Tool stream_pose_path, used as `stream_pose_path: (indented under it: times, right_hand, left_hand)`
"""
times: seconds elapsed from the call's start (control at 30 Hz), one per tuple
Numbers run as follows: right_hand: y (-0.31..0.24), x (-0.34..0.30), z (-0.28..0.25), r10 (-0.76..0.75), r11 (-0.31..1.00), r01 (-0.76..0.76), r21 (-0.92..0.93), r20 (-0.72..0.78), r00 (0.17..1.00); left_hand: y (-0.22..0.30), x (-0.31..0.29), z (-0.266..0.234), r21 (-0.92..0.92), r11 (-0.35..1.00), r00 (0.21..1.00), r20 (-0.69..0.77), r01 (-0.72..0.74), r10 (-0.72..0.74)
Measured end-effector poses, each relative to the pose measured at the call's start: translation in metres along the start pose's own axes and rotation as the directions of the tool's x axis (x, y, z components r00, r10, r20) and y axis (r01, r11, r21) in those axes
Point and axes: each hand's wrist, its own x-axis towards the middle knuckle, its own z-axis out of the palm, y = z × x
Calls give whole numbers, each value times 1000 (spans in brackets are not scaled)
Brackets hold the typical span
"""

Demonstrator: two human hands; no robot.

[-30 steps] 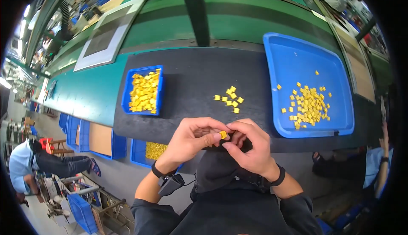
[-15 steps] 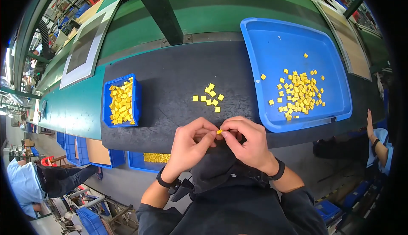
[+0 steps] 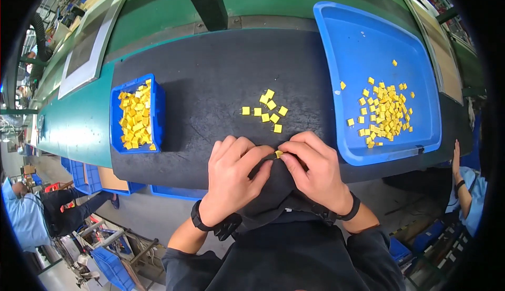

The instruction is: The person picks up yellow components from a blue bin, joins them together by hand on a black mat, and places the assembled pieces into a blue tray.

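Note:
Between my two hands, just over the near edge of the black mat [image 3: 205, 75], is a small yellow box capacitor [image 3: 279, 154]. My right hand [image 3: 315, 167] pinches it between thumb and index finger. The bent fingers of my left hand [image 3: 235, 170] meet it from the other side, their tips partly hidden. Beyond my hands lies a loose group of several yellow capacitors [image 3: 265, 116], some showing thin wire legs. On the right, a large blue tray [image 3: 363, 157] holds a heap of the same capacitors [image 3: 386, 113]. A small blue bin [image 3: 159, 115] full of yellow capacitors [image 3: 137, 120] stands at left.
A dark green post [image 3: 208, 4] rises behind the mat. Framed panels [image 3: 87, 49] lie at far left and far right. Below the bench edge are blue crates [image 3: 94, 179]. One person [image 3: 26, 212] is at lower left, and another person's hand [image 3: 456, 157] is at right.
My view has shifted, so the bench items sit differently in the picture. My left hand has turned more back-up, its fingers extended further. The capacitor stays between my hands.

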Motion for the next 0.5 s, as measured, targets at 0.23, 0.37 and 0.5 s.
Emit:
stream_pose_path:
  times: [0.23,0.37,0.5]
  right_hand:
    - [-1,9,-11,40,999,-37,-26,142,989]
    - [-2,12,-17,41,999,-40,-10,206,978]
    - [-4,11,-18,52,998,-59,25,227,973]
  left_hand:
    - [-3,0,3,-6,1000,999,-34,-10,10]
    - [-4,-1,3,-43,999,999,-41,0,-2]
    - [-3,-1,0,-31,999,1000,-17,8,-8]
